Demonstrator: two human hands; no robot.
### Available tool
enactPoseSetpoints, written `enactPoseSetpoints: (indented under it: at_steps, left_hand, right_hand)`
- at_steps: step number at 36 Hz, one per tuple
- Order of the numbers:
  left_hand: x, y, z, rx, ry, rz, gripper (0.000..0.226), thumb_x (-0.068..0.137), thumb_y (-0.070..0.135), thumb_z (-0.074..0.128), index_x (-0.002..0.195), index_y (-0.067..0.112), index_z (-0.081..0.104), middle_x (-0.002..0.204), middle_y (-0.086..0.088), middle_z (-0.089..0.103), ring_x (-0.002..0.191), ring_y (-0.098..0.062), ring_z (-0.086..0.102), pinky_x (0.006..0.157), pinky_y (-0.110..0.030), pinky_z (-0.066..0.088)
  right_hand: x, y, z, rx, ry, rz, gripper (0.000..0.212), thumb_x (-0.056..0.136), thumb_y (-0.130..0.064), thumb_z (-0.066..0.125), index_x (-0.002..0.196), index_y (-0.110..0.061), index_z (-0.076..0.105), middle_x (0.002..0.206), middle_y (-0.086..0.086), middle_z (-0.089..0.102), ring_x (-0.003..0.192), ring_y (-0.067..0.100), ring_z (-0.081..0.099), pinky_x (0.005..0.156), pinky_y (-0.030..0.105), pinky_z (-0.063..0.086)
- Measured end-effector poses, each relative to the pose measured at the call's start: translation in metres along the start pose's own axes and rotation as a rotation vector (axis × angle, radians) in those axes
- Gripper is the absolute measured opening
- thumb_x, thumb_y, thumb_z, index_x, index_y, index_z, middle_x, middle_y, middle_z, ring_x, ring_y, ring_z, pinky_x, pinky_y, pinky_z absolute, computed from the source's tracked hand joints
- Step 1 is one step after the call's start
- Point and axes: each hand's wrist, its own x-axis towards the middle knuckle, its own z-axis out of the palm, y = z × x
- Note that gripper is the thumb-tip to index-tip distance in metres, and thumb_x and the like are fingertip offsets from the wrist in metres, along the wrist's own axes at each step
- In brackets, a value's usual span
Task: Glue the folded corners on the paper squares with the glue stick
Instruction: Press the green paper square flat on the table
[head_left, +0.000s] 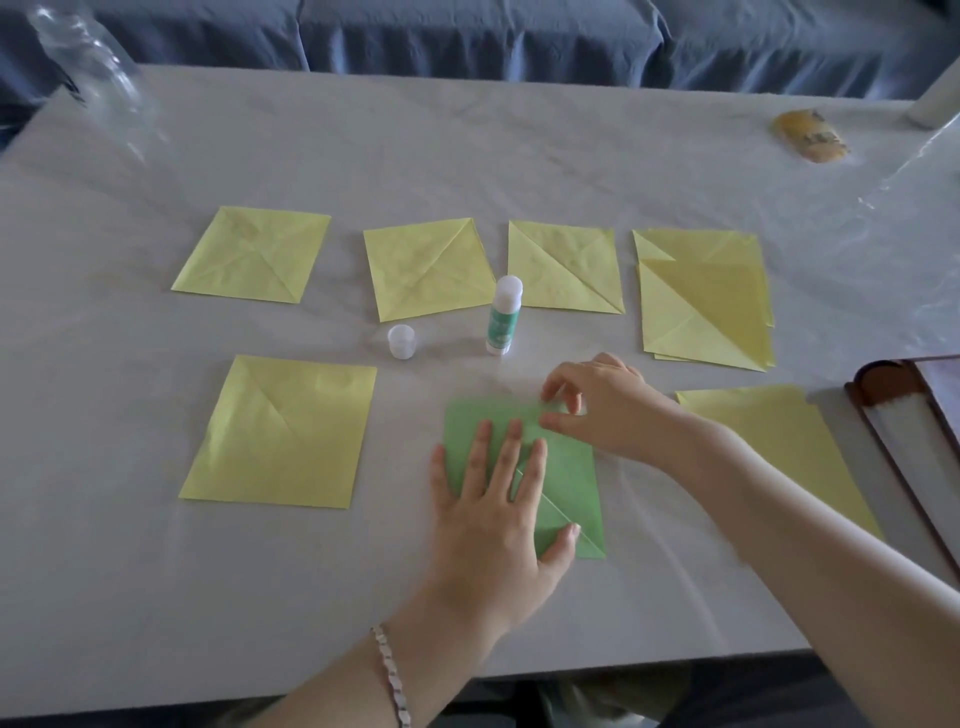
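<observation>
Pinning the green square (571, 483) flat, the left hand (493, 499) is spread on it, probably against sliding. Its upper right corner is pinched by the right hand (602, 405), apparently for folding down. The glue stick (503, 317) is seen upright, uncapped, just behind on the counter (156, 597), cap (402, 341) beside, within reach.

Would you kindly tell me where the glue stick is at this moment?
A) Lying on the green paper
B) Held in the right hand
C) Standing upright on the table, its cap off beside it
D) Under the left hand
C: the glue stick stands upright on the table with its cap apart to its left, while the left hand presses flat on the green paper square and the right hand pinches its far corner.
</observation>
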Motion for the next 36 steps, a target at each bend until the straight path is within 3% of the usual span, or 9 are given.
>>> enactPoseSetpoints:
  at_steps: [5, 13, 16, 19, 24, 30, 36]
  left_hand:
    - [-0.003, -0.011, -0.008, -0.019, -0.007, 0.024, 0.064, 0.075, 0.058, 0.039, 0.119, 0.019, 0.064, 0.132, -0.008, 0.057, 0.118, -0.027, 0.053, 0.093, -0.047, 0.036]
    - [-0.018, -0.029, -0.012, 0.014, -0.04, 0.141, 0.067, 0.076, 0.06, 0.039, 0.122, 0.017, 0.064, 0.131, -0.006, 0.058, 0.116, -0.023, 0.041, 0.09, -0.037, 0.027]
    - [-0.019, -0.032, -0.01, -0.022, -0.04, 0.135, 0.066, 0.078, 0.059, 0.04, 0.124, 0.017, 0.062, 0.131, -0.007, 0.058, 0.121, -0.023, 0.041, 0.095, -0.039, 0.028]
    - [-0.018, -0.033, -0.007, -0.038, -0.04, 0.145, 0.069, 0.079, 0.058, 0.039, 0.127, 0.012, 0.059, 0.134, -0.01, 0.055, 0.129, -0.023, 0.036, 0.102, -0.043, 0.025]
    - [-0.016, -0.031, -0.006, -0.034, -0.037, 0.133, 0.078, 0.078, 0.058, 0.038, 0.131, 0.003, 0.054, 0.141, -0.012, 0.048, 0.134, -0.022, 0.039, 0.104, -0.047, 0.024]
    - [-0.016, -0.032, -0.008, -0.001, -0.085, 0.144, 0.088, 0.076, 0.066, 0.035, 0.134, 0.001, 0.05, 0.144, -0.013, 0.044, 0.134, -0.024, 0.041, 0.104, -0.048, 0.025]
    - [-0.014, -0.04, -0.009, 0.01, -0.142, 0.136, 0.101, 0.078, 0.085, 0.015, 0.14, 0.011, 0.043, 0.149, -0.014, 0.035, 0.138, -0.024, 0.026, 0.106, -0.051, 0.021]
  right_hand:
    - [-0.009, 0.0, 0.003, -0.019, -0.012, -0.036, 0.012, 0.083, -0.037, 0.064, 0.089, -0.027, 0.063, 0.095, -0.006, 0.05, 0.103, 0.013, 0.035, 0.095, 0.027, 0.027]
    - [-0.025, 0.001, 0.025, 0.02, 0.109, -0.075, 0.011, 0.084, -0.027, 0.064, 0.092, -0.019, 0.067, 0.094, -0.009, 0.045, 0.105, 0.016, 0.041, 0.094, 0.029, 0.031]
    - [-0.037, -0.002, 0.035, 0.064, 0.276, -0.083, 0.011, 0.083, -0.017, 0.067, 0.093, -0.013, 0.069, 0.097, -0.005, 0.054, 0.102, 0.016, 0.049, 0.092, 0.03, 0.038]
    - [-0.055, -0.009, 0.053, 0.066, 0.448, -0.14, 0.024, 0.085, -0.019, 0.054, 0.103, -0.009, 0.068, 0.11, 0.004, 0.065, 0.106, 0.013, 0.051, 0.095, 0.024, 0.039]
    - [-0.084, -0.025, 0.084, -0.023, 0.301, -0.223, 0.046, 0.099, -0.029, 0.027, 0.127, -0.006, 0.055, 0.135, 0.005, 0.051, 0.129, 0.015, 0.041, 0.111, 0.026, 0.02]
    - [-0.102, -0.022, 0.089, -0.045, 0.275, -0.228, 0.053, 0.1, -0.034, 0.019, 0.126, -0.007, 0.057, 0.136, 0.003, 0.051, 0.129, 0.014, 0.043, 0.109, 0.028, 0.027]
    - [-0.12, -0.01, 0.086, -0.087, 0.302, -0.267, 0.048, 0.101, -0.033, 0.023, 0.125, -0.01, 0.058, 0.136, 0.0, 0.051, 0.129, 0.014, 0.044, 0.104, 0.031, 0.036]
